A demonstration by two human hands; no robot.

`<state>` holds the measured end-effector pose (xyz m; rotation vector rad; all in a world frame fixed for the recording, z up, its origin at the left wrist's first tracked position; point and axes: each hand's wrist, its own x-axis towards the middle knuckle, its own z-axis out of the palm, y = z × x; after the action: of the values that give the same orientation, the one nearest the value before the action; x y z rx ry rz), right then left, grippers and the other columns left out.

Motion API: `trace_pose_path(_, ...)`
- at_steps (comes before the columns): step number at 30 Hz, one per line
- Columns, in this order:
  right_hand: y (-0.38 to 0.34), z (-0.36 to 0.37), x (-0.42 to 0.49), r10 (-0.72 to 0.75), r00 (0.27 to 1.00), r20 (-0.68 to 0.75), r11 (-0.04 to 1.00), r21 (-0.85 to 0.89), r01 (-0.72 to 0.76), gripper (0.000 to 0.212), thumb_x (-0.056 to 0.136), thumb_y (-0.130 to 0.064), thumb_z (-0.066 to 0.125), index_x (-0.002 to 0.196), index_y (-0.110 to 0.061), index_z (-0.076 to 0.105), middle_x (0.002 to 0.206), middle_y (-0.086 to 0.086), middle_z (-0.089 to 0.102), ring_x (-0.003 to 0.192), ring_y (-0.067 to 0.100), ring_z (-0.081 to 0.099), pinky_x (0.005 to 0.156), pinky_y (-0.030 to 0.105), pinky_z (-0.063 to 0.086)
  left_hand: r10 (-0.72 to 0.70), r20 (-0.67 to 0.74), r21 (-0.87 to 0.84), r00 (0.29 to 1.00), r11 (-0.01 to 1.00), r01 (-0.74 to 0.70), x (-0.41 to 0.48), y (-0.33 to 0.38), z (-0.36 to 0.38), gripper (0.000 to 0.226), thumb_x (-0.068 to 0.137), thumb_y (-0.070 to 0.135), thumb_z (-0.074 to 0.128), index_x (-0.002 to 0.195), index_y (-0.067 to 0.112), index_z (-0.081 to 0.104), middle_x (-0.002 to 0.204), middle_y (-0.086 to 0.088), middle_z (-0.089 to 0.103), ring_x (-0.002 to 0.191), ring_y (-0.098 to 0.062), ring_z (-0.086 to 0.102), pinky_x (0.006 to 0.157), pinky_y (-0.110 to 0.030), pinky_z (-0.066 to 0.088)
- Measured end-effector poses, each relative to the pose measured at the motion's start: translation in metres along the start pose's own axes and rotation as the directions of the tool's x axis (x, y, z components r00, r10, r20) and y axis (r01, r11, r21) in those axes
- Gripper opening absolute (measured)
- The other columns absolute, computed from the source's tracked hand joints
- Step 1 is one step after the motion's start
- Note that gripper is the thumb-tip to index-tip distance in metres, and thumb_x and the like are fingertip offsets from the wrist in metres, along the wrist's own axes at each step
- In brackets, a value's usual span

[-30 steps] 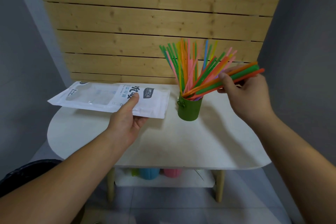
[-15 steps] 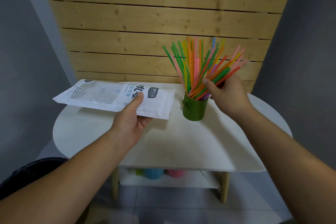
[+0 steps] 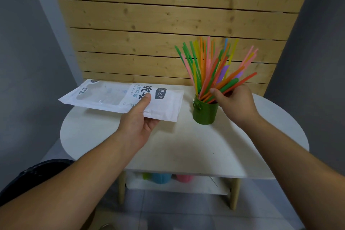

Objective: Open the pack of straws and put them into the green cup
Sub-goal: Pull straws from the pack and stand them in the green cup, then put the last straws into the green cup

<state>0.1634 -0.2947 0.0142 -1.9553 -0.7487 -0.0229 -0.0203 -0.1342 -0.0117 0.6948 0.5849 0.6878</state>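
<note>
Straws (image 3: 209,73) in green cup (image 3: 205,113), right hand (image 3: 236,101) gripping some, left hand (image 3: 139,120) holding pack (image 3: 119,99)

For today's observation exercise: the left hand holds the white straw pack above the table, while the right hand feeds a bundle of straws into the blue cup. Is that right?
Not quite. The head view shows the right hand feeding the straws into a green cup, not a blue one. The left hand does hold the white straw pack above the table.
</note>
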Motion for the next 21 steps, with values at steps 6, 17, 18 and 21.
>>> trace_pose_path(6, 0.007, -0.006, -0.005, -0.023, 1.000, -0.013, 0.995, 0.099, 0.024, 0.037, 0.073, -0.032, 0.085, 0.103, -0.020, 0.066, 0.087, -0.001, 0.073, 0.074, 0.015, 0.065, 0.076, 0.041, 0.059, 0.002, 0.045, 0.009, 0.999, 1.000, -0.003, -0.002, -0.001, 0.002, 0.039, 0.092, 0.016, 0.072, 0.130, 0.017, 0.065, 0.111, -0.002, 0.079, 0.093, -0.015, 0.077, 0.070, -0.032, 0.065)
trace_pose_path(17, -0.019, -0.014, -0.056, 0.364, 0.807, 0.465, 0.852, 0.185, -0.490, 0.053, 0.090, -0.053, 0.060, 0.098, -0.001, 0.066, 0.093, 0.020, 0.072, 0.077, 0.029, 0.071, 0.076, 0.047, 0.062, -0.022, 0.147, 0.041, 0.989, 0.999, 0.016, -0.011, 0.001, -0.001, 0.040, 0.092, 0.009, 0.069, 0.131, 0.016, 0.064, 0.118, -0.005, 0.077, 0.099, -0.018, 0.076, 0.077, -0.032, 0.064)
trace_pose_path(18, -0.024, -0.010, -0.060, 0.358, 0.775, 0.521, 0.799, 0.259, -0.543, 0.054, 0.091, -0.053, 0.058, 0.106, -0.002, 0.066, 0.097, 0.021, 0.073, 0.080, 0.031, 0.073, 0.076, 0.046, 0.062, -0.039, 0.164, 0.053, 0.986, 0.998, 0.030, -0.012, 0.001, -0.001, 0.038, 0.092, 0.010, 0.068, 0.130, 0.016, 0.065, 0.119, -0.006, 0.076, 0.099, -0.018, 0.076, 0.077, -0.032, 0.064)
trace_pose_path(21, -0.041, 0.001, -0.067, 0.283, 0.771, 0.571, 0.694, 0.433, -0.576, 0.045, 0.096, -0.048, 0.054, 0.110, -0.007, 0.068, 0.099, 0.019, 0.075, 0.084, 0.032, 0.073, 0.073, 0.040, 0.060, -0.107, 0.190, 0.107, 0.976, 0.990, 0.087, -0.020, 0.001, -0.002, 0.030, 0.094, 0.012, 0.066, 0.124, 0.014, 0.068, 0.116, -0.007, 0.077, 0.092, -0.017, 0.077, 0.079, -0.031, 0.063)
